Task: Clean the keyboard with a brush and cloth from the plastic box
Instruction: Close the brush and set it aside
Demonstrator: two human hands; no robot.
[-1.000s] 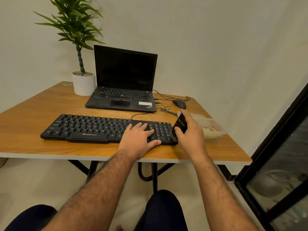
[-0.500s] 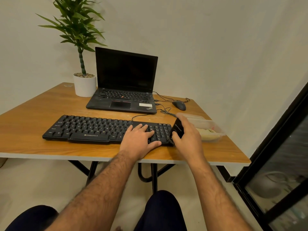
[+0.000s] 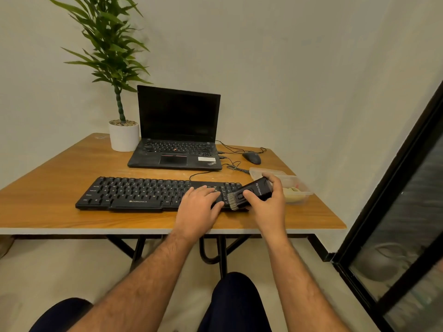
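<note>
- Wooden table fills the head view, smooth orange grain with a pale edge band, set against a plain wall; a dark-framed glass door runs down the right side.
- Black keyboard lies flat near the front edge, a long low slab of matte plastic keys, its cable trailing back toward the laptop.
- Left hand lies palm down on the keyboard's right part, fingers straight and spread across the keys, pressing rather than gripping, apparently to pin the board in place.
- Right hand is wrapped round the brush, thumb on top and fingers curled over its black, boxy plastic body.
- Pale, stiff-looking bristles point down and left, touching the keyboard's right end just beside the left thumb.
- Clear plastic box sits just behind the right hand, thin-walled and open, with something pale and soft inside, likely the cloth, though it is half hidden.
- Judging the step: brushing looks under way at the number-pad end, with the cloth wipe not yet begun.
- Next move calls for short strokes across the rows with a light tilt, the left hand shifting aside so its keys get reached too.
- Potted plant in a white round pot and a dark mouse sit at the back.
</note>
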